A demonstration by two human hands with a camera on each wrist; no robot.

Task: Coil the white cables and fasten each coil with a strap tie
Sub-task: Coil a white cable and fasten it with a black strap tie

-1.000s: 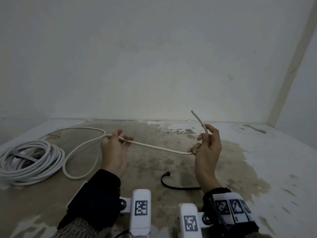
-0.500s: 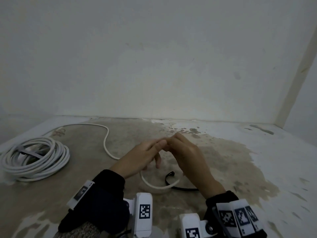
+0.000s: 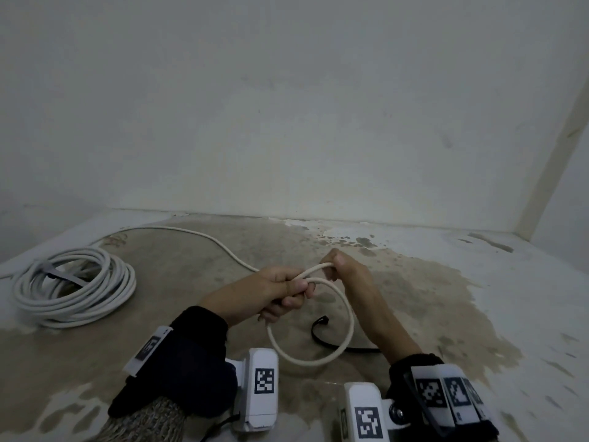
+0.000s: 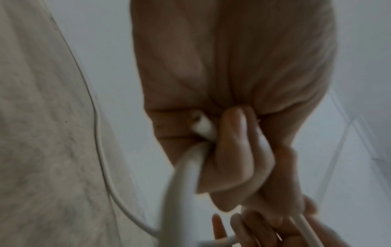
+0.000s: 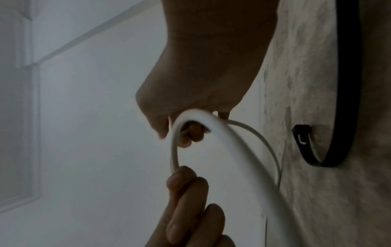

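A loose white cable [image 3: 319, 357] forms one round loop hanging below my hands. My left hand [image 3: 296, 288] grips the loop where the cable crosses itself, with the cut end [image 4: 201, 125] showing inside its curled fingers. Just beyond it, my right hand [image 3: 331, 269] curls round the top of the same cable [image 5: 232, 150]. The rest of the cable trails [image 3: 191, 232] across the floor to the back left. A black strap tie [image 3: 322, 333] lies on the floor under the loop and shows again as the black strap [image 5: 342, 117] in the right wrist view.
A finished white coil [image 3: 73, 282] bound with a grey strap [image 3: 60, 277] lies on the floor at the left. The stained concrete floor [image 3: 446, 298] meets a pale wall behind and another wall at the right.
One second ago the cable was stretched between my hands held apart. They came together, and the cable now forms a loop held by both hands.
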